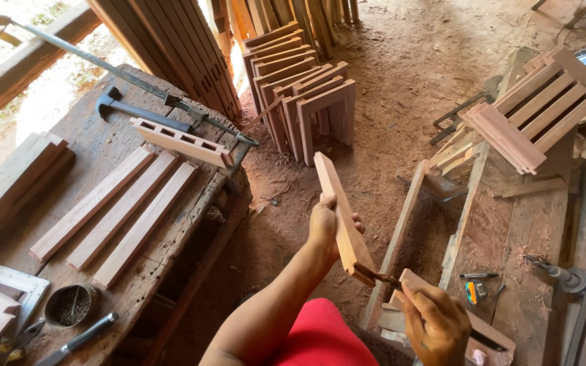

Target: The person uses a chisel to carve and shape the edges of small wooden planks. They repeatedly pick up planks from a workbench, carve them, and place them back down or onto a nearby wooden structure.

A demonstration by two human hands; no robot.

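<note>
Wooden slat (337, 210) stands tilted over the dirt floor (401, 102), gripped mid-length by the left hand (327, 227). The right hand (435, 322) pinches a small brush (378, 276) against the slat's lower end. Three more boards (116, 210) lie on the counter (96, 146) at left.

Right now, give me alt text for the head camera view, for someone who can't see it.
A person's left hand holds a flat wooden slat upright while the right hand presses a small tool against its lower end. On the left, a worn workbench carries three wooden strips, a hammer and a small tin of nails; slatted wooden frames stand on the dirt floor.
</note>
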